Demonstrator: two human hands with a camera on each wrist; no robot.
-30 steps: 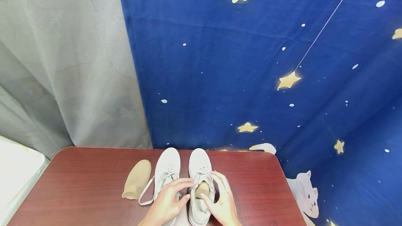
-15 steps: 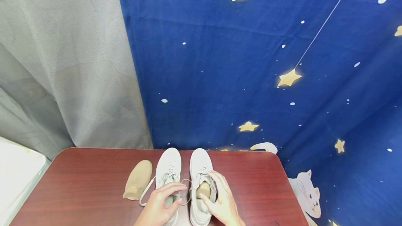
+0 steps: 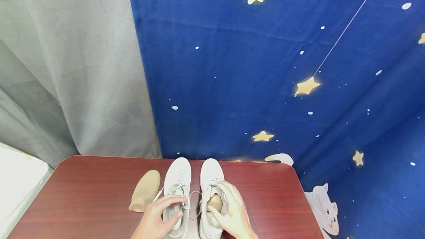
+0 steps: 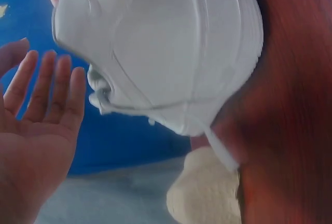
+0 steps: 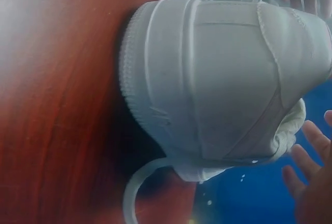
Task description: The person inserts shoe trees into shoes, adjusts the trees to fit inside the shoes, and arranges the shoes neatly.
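Two white lace-up sneakers stand side by side, toes pointing away. My left hand [image 3: 156,218] is over the opening of the left sneaker [image 3: 178,170], fingers spread; in the left wrist view the palm [image 4: 39,141] shows with nothing in it. My right hand [image 3: 234,211] hovers at the opening of the right sneaker [image 3: 210,169], thumb and fingers apart. A beige shoe-shaped filler [image 3: 215,203] sits inside that right sneaker, close by the thumb. The right wrist view has loosely bent fingers [image 5: 306,159] next to the tongue [image 5: 290,125].
A second beige filler [image 3: 146,190] lies on the reddish-brown table [image 3: 96,194], left of the sneakers. A loose lace [image 3: 196,191] loops between the two sneakers. Behind the table hang a grey curtain [image 3: 99,84] and a blue star-patterned cloth [image 3: 232,76]. A white surface [image 3: 20,187] stands at far left.
My left hand has moved left, from the right sneaker's edge to over the left sneaker. A lace loop now shows between the sneakers. My right hand stays at the right sneaker's opening.
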